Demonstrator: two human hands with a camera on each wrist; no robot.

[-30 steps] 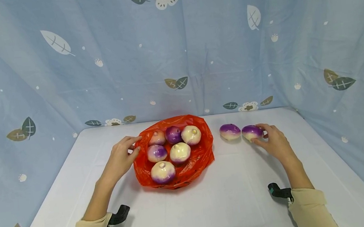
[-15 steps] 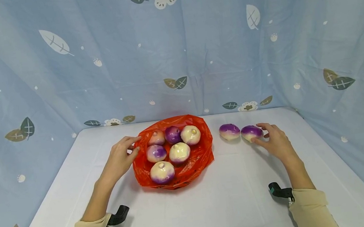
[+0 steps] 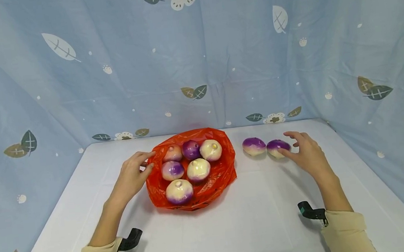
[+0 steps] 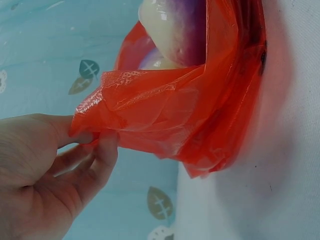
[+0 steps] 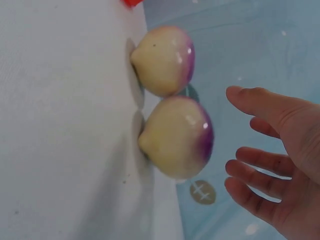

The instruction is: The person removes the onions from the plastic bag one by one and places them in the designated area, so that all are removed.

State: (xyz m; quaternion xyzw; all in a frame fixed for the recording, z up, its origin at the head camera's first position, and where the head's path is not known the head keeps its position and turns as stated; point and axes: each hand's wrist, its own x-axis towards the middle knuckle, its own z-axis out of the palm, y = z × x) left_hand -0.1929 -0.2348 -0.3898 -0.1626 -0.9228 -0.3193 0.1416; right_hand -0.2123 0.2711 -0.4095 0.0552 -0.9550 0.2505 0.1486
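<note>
My left hand point(image 4: 55, 170) pinches the edge of a red plastic bag point(image 4: 150, 110) between thumb and fingers. The bag's mouth gapes upward, and several purple-and-white turnips point(image 3: 198, 170) lie inside it. On the right, two more turnips sit side by side on the table: one turnip point(image 3: 254, 146) nearer the bag and another turnip point(image 5: 177, 137) nearer my right hand. My right hand point(image 5: 280, 155) hovers beside that nearer turnip, fingers spread and slightly bent, with a gap between fingertips and turnip in the right wrist view.
A white table point(image 3: 214, 239) carries everything. Behind it hangs a blue curtain point(image 3: 194, 53) printed with leaves and flowers, which also runs along both sides. Black wrist cameras point(image 3: 130, 239) are strapped at both cuffs.
My right hand has let go of the outer turnip and lifted slightly away from it, its fingers spreading. The left hand keeps its hold on the bag's edge.
</note>
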